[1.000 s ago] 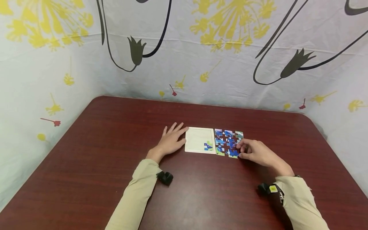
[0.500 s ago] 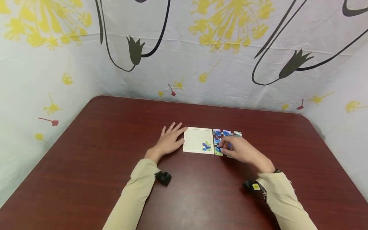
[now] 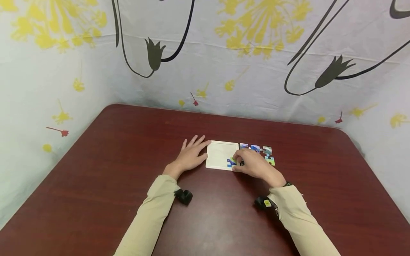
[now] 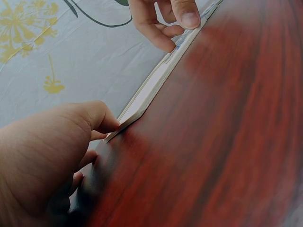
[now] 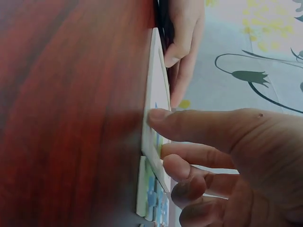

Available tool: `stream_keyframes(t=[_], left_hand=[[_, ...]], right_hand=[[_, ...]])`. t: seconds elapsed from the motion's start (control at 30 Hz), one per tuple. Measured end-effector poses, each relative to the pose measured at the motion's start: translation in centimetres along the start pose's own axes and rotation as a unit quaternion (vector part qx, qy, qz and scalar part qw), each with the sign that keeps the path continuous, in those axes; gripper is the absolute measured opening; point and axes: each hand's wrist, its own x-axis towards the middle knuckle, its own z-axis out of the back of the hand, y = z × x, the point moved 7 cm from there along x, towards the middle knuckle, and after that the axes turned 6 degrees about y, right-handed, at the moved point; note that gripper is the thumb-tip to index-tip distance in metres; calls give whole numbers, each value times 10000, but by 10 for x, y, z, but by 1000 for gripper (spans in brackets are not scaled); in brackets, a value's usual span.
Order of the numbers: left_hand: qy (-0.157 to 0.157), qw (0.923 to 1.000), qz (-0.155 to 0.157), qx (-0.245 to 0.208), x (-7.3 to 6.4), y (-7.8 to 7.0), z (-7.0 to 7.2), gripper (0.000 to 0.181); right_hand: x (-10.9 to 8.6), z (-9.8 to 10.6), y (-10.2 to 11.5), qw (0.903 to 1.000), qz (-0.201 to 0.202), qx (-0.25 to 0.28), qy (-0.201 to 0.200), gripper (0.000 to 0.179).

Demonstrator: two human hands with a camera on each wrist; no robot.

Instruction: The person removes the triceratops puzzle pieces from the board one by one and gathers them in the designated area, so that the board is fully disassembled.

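In the head view my left hand [image 3: 189,158] lies with spread fingers at the left edge of a pale square puzzle tray [image 3: 219,155]; its thumb touches the tray's corner in the left wrist view. A blue and green puzzle piece [image 3: 230,163] sits in the tray's near right corner. My right hand [image 3: 254,165] is over that corner with bent fingers. Thumb and index finger pinch at the piece from its near and far sides, hiding part of it. In the right wrist view the thumb [image 5: 189,124] reaches the tray's rim.
More puzzle pieces lie right of the tray, such as a grey-green one [image 3: 267,150] and a green one [image 3: 270,161]; several are behind my right hand. All rest on a dark red-brown table [image 3: 153,142]. A patterned cloth [image 3: 198,64] hangs behind it.
My right hand has moved left, from the right side of the loose pieces across them to the tray's near right corner. The left hand has stayed at the tray's left edge.
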Motion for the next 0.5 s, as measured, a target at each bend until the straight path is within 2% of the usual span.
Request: stream_keyframes(t=[0.17, 0.5], left_hand=[[14, 10000, 34, 31, 0, 0, 0, 53], [15, 10000, 32, 72, 2, -1, -1, 53]], right_hand=[[0, -1, 0, 9999, 97, 96, -90, 26], [-1, -2, -2, 9998, 83, 189, -23, 29]])
